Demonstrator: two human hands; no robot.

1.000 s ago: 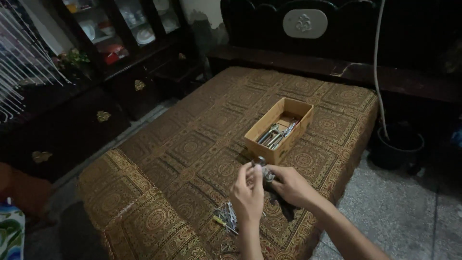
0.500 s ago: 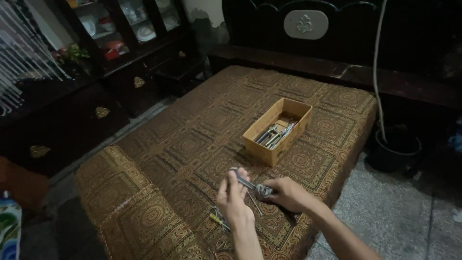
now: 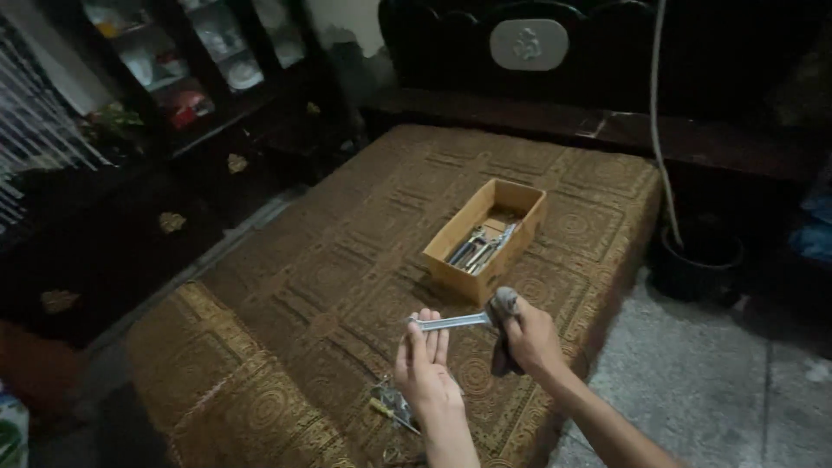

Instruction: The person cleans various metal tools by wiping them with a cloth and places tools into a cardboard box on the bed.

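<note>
My left hand (image 3: 424, 368) pinches the left end of a metal wrench (image 3: 451, 323), which lies level above the bed. Its other end is wrapped in a dark cloth (image 3: 503, 334) that my right hand (image 3: 530, 340) grips. Just beyond my hands stands an open cardboard box (image 3: 457, 233) with several metal tools inside. Below my left hand, a small heap of loose tools (image 3: 394, 407), one with a yellow handle, lies on the bedcover.
A brown patterned bedcover (image 3: 338, 260) covers the bed, whose edge drops to a stone floor on the right. A dark bucket (image 3: 698, 260) with a white hose stands by the headboard. A dark glass-fronted cabinet (image 3: 173, 78) runs along the left.
The wrench has swung from tilted to level as my hands drew apart. My right hand with the cloth slid to its right end. The view shifted slightly left.
</note>
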